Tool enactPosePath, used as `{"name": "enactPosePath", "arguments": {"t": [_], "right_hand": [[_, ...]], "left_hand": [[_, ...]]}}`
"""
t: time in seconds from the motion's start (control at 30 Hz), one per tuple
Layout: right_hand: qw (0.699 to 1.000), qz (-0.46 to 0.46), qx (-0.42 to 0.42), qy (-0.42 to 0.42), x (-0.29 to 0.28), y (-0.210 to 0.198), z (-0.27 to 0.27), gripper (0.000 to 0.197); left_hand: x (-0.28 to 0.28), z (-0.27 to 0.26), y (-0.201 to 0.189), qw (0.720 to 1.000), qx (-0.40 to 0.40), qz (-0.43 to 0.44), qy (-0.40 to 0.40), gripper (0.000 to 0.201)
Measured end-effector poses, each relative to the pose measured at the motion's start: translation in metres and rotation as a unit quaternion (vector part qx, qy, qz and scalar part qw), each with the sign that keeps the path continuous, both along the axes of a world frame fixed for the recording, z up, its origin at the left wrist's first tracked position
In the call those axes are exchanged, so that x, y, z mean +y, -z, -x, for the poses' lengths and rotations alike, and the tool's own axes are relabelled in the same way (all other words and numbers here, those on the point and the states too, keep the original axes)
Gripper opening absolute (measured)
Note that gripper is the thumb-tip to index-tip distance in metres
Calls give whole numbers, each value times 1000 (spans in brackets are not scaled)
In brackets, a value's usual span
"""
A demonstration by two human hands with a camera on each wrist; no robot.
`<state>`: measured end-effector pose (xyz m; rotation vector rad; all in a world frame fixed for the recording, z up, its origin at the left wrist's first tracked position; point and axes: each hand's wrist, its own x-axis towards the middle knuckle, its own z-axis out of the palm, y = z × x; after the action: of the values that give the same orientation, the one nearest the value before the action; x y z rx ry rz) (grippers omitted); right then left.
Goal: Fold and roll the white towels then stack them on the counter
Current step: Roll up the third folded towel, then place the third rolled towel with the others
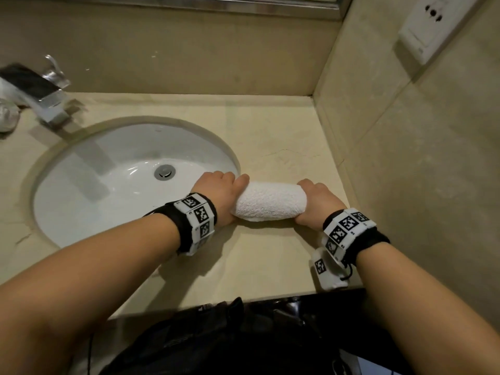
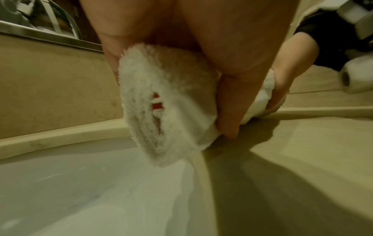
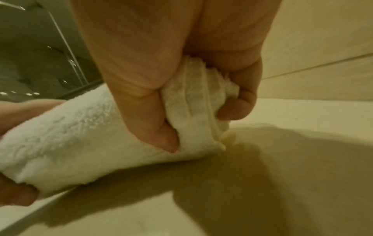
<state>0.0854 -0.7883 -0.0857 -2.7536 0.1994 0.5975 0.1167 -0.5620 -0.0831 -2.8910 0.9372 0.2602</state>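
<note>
A white towel [image 1: 267,201] is rolled into a tight cylinder and lies crosswise just over the beige counter [image 1: 270,147], right of the sink. My left hand [image 1: 219,190] grips its left end, fingers and thumb curled round it; the left wrist view shows that spiral end [image 2: 161,103] with a small red tag inside. My right hand [image 1: 315,197] grips the right end, where the right wrist view shows the towel [image 3: 84,132] bunched between thumb and fingers [image 3: 240,102]. Only this one towel is in view.
A white oval sink [image 1: 89,190] with a drain is set in the counter at left, and a chrome tap [image 1: 46,90] stands behind it. A wall with a socket plate [image 1: 430,28] closes off the right side. A dark bag [image 1: 243,339] sits below the counter's front edge.
</note>
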Motion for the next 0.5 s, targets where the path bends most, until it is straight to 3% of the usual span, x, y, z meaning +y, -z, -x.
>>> {"name": "enactPosePath", "arguments": {"t": [0.2,0.5], "right_hand": [[998,-24,-28,-56,44,-15,8,59],[983,-56,-86,-151,181,-38,-14,70]], "left_hand": [[54,26,-19,999,-4,9,-49,68],[203,26,-46,994,-43,3,-104,76]]}}
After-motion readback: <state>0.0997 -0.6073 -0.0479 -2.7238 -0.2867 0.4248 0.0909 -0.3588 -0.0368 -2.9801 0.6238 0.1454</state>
